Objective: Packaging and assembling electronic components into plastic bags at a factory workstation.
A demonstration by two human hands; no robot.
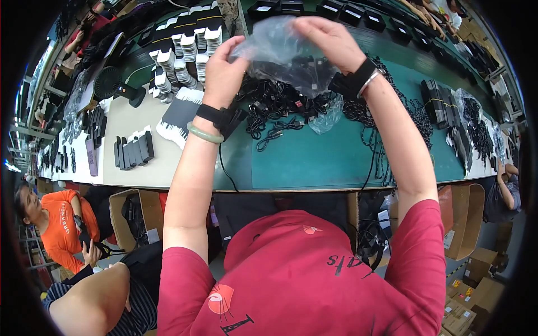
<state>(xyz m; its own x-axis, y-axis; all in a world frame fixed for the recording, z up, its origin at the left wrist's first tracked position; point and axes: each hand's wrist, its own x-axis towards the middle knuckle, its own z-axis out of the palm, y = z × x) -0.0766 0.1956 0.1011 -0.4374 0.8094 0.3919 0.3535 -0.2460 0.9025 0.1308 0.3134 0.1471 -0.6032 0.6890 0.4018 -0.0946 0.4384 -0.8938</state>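
Bag, clear thin plastic [272, 40], up between both hands in head view. Right hand [332, 45]: thumb and fingertips pinched on the bag's upper right. Left hand [224, 73]: thumb and forefinger spread at the bag's left edge; can't tell if pressed tight. Dark stuff shows through the lower film; can't tell if inside or behind.

Handling, judged: film very light, limp, slippery, creases easily, not fragile but could tear; any contents would make it sag. Best hold: rim pinched at two opposite sides, pads flat.

Just below the fingers, tangle of black cables with plugs [280, 106]; crumpled clear bag [326, 117] beside it, on green mat [314, 159]. Right of right fingers, heap of black cords [386, 103]. Left of left fingers, card sheets, dark with white edges [180, 115]; farther left, black desk fan [109, 84].
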